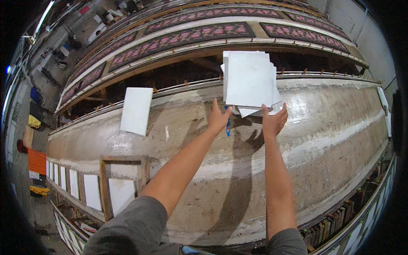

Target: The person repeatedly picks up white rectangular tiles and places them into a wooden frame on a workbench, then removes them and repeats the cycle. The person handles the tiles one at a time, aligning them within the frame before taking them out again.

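A thick, uneven stack of white square sheets or panels (250, 78) lies at the far edge of a long worn table (204, 165). My left hand (219, 120) is at its near left corner, thumb and fingers apart. My right hand (275, 121) is at the near right corner, thumb and fingers spread around the jutting lower edges. Whether its fingertips touch the sheets is hard to tell. Some lower pieces stick out askew under the top one. Between my hands a small blue strip (228, 127) lies on the table.
A single white panel (137, 111) lies left of the stack. At the near left, a wooden frame (103, 187) surrounds another white panel, beside a row of white pieces (92, 191). Beyond a gap stand further long tables with pink-and-black patterned panels (182, 40). An orange sheet (37, 161) hangs far left.
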